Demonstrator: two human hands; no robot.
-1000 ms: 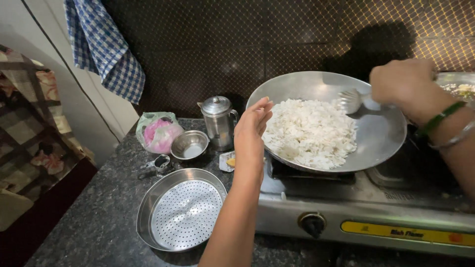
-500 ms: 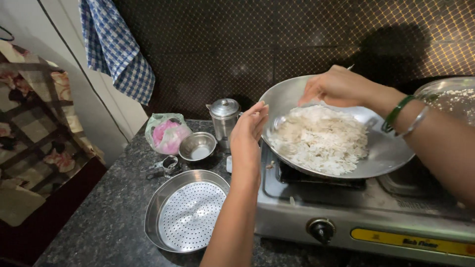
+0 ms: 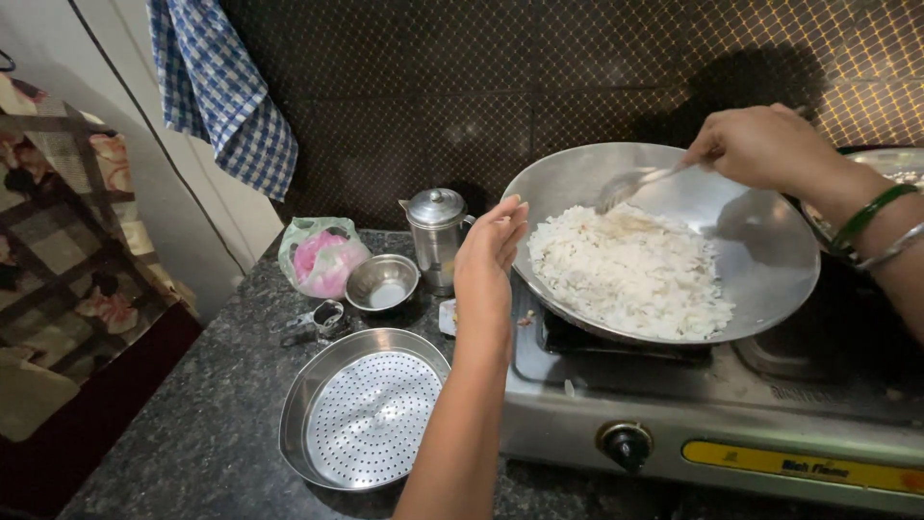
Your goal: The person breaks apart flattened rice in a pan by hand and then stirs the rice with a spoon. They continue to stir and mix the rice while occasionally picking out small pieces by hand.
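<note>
A wide steel pan (image 3: 770,265) sits on a gas stove (image 3: 731,414) and holds a heap of white flaked rice (image 3: 630,270). My right hand (image 3: 765,144) grips the handle of a metal spoon (image 3: 630,185) whose bowl touches the far edge of the rice. My left hand (image 3: 489,258) is raised with fingers together and empty, its fingertips close to the pan's left rim; whether it touches the rim is unclear.
On the dark granite counter left of the stove lie a perforated steel strainer pan (image 3: 361,409), a small steel bowl (image 3: 383,284), a lidded steel jug (image 3: 435,236) and a pink bag (image 3: 322,255). A blue checked cloth (image 3: 226,91) hangs on the wall.
My right hand has swung the spoon from the pan's right side across to the far middle of the rice. My left hand has stayed by the pan's left rim.
</note>
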